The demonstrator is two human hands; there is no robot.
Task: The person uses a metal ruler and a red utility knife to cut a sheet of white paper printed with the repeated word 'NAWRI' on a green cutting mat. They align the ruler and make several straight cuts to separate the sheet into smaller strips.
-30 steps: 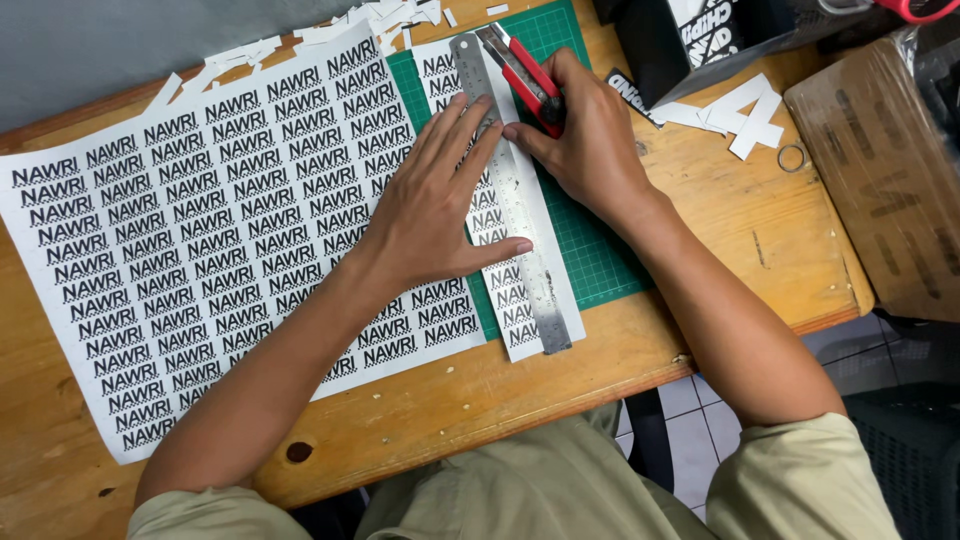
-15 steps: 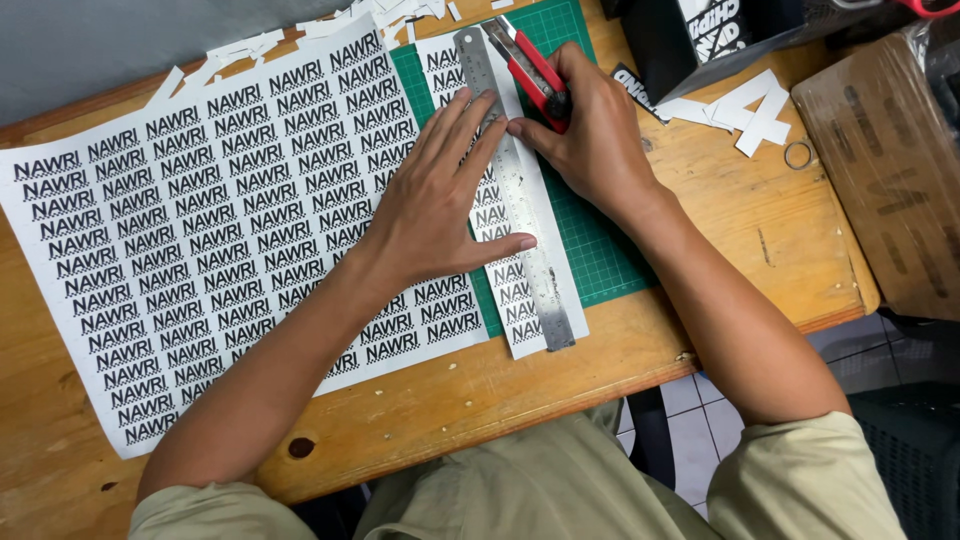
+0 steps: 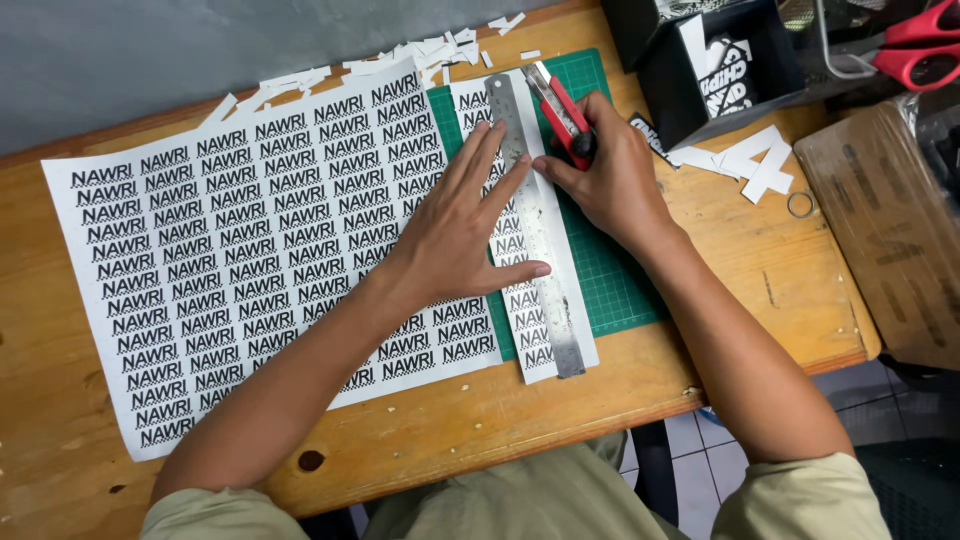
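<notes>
Left hand (image 3: pixel 455 235) is spread flat, fingers pressing the steel ruler (image 3: pixel 530 220) onto a narrow paper strip (image 3: pixel 528 300) on the green cutting mat (image 3: pixel 610 270), near the table's (image 3: pixel 760 260) front edge. Right hand (image 3: pixel 610 180) is closed around a red utility knife (image 3: pixel 562 110), its tip at the ruler's right edge toward the mat's far end. The big printed label sheet (image 3: pixel 230 240) lies just left, covering the table's middle.

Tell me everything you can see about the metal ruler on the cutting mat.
The metal ruler is a long, narrow, silvery steel strip with fine markings. It lies flat, running diagonally along a cut strip of printed labels on the green cutting mat. The left hand presses it down; the right hand holds a red utility knife beside its edge.
</notes>
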